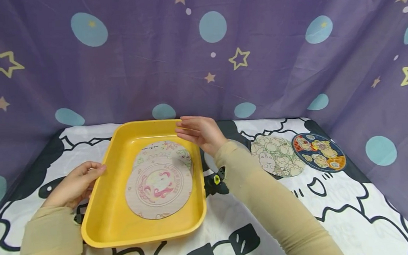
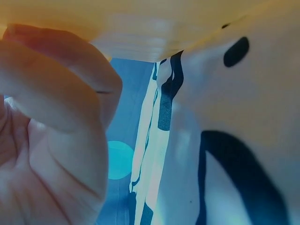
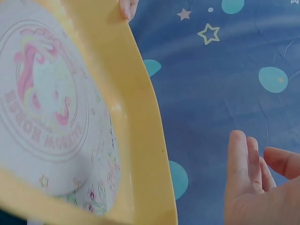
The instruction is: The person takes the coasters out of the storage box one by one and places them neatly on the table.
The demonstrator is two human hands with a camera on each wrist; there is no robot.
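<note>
My left hand [image 1: 76, 185] holds the left rim of a yellow tray [image 1: 113, 192], thumb at the edge and curled fingers under it. In the left wrist view the tray's underside [image 2: 136, 35] shows above the patterned cloth. Inside the tray a round pink mat with a unicorn print [image 1: 158, 188] overlaps another round printed mat [image 1: 171, 148]. Near the tray's far right corner is my right hand [image 1: 202, 133], its fingers extended and holding nothing. In the right wrist view this hand [image 3: 262, 187] stands apart from the tray wall.
To the right on the cloth [image 1: 341, 192] lie a round mat with bunnies [image 1: 277, 155] and a dark blue round mat [image 1: 319, 152], edges overlapping. A pale round piece [image 1: 210, 163] is mostly hidden behind my right forearm. A purple curtain [image 1: 169, 65] hangs behind.
</note>
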